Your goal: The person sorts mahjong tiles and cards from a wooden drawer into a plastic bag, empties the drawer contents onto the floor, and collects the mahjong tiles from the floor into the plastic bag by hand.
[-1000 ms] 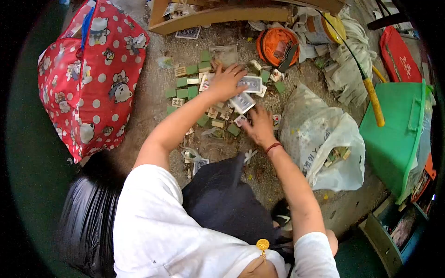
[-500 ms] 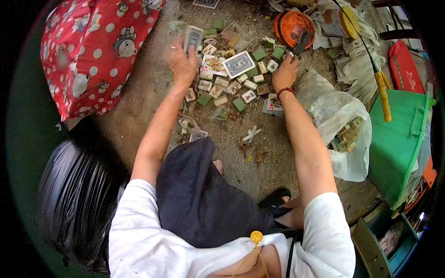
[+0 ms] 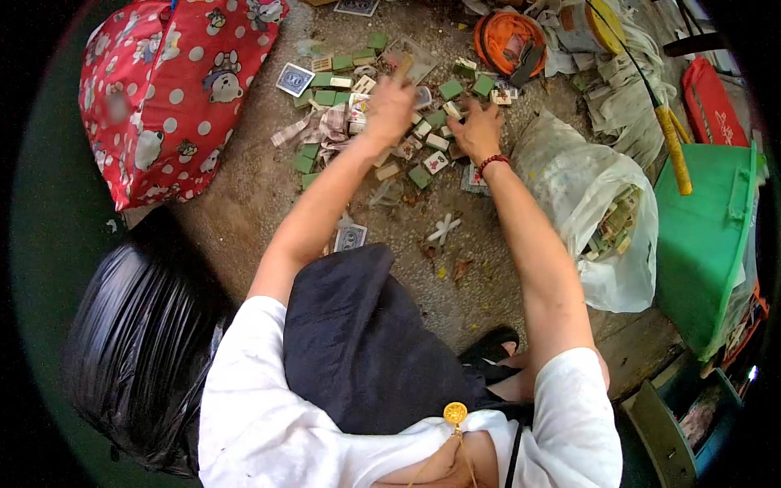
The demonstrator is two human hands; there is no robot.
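Observation:
Many green-backed mahjong tiles (image 3: 421, 176) and a few playing cards lie scattered on the concrete floor in front of me. My left hand (image 3: 390, 106) is raised over the middle of the pile, its fingers closed on a small tan tile (image 3: 404, 67) that sticks up above them. My right hand (image 3: 476, 130), with a red cord on its wrist, rests fingers-down and spread on tiles at the right side of the pile. One blue-backed card (image 3: 294, 79) lies at the pile's left edge, another (image 3: 351, 237) nearer my knees.
A white plastic bag (image 3: 602, 203) holding several tiles lies open to the right. A red polka-dot bag (image 3: 163, 89) is at the left, a black rubbish bag (image 3: 138, 350) at my left side, a green bin (image 3: 704, 236) and a yellow-handled mop (image 3: 672, 146) at the right.
My left hand, which held a card up at the left, has swung right onto the pile and now grips a tile; a card lies at the pile's left edge. My right hand shifted slightly left.

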